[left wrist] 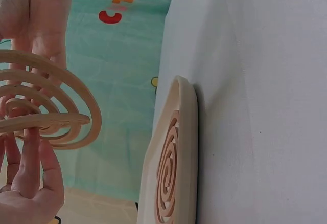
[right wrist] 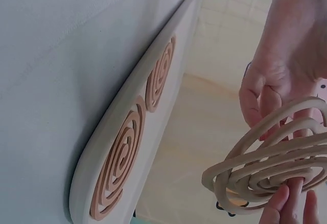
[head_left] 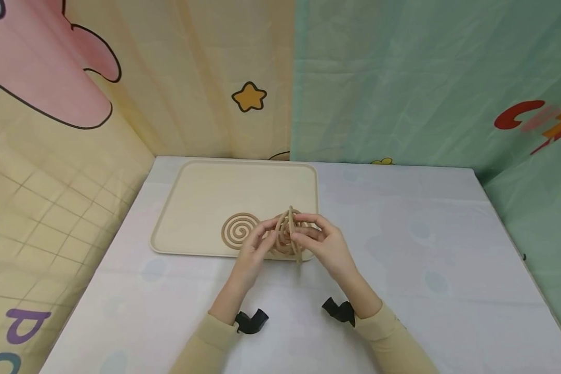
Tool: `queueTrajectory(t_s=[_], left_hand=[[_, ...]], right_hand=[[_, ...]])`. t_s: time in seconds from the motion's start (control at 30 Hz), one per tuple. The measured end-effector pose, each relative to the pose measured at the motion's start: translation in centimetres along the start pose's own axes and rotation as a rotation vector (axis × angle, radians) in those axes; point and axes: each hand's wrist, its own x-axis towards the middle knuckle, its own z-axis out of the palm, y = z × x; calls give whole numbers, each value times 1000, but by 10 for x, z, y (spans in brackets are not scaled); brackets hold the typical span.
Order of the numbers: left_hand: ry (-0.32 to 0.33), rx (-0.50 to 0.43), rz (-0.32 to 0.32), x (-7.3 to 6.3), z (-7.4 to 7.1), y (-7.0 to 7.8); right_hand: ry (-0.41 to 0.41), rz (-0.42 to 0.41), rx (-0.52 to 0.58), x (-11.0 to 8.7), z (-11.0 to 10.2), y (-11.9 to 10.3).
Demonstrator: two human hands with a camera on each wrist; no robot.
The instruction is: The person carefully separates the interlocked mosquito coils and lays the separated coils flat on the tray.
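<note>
Brown spiral mosquito coils (head_left: 287,231), interlaced and partly spread apart at an angle, are held up between the two hands over the tray's front right corner. My left hand (head_left: 254,252) grips them from the left with thumb and fingers. From the right, my right hand (head_left: 327,246) pinches the nearly upright coil. In the left wrist view the rings (left wrist: 76,88) cross one another, left hand (left wrist: 30,193) fingers at the centre. The right wrist view shows the right hand (right wrist: 291,208) with fingertips near the middle of the held spirals (right wrist: 255,168).
On the cream tray (head_left: 234,182) a flat coil (head_left: 240,230) lies left of the hands. A second flat coil (right wrist: 122,157) shows on the tray in the right wrist view, mostly hidden by the hands from above. The tray stands on a white-covered table (head_left: 402,234) before hanging curtains.
</note>
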Motion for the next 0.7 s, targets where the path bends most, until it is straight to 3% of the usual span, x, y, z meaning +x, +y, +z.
queueTrajectory(t_s=[0.13,0.27,0.4,0.57,0.7], left_hand=[[-43,-17,-14,1,-6,-2],[-67,-51,-78,5,-12,-4],[-84,-23,-130,6,-18,-3],[-129,-39,-116,7,-22,0],[-154,-74,-78,7,-23,1]], right_hand=[[-14,-1,-44,-2,4,-1],[-46,12,-121,-4,6,-2],[-84,-5,-209,-4,7,-1],[-105,-46,-262,-3,8,-1],[-105,-24,-203,-3,6,-2]])
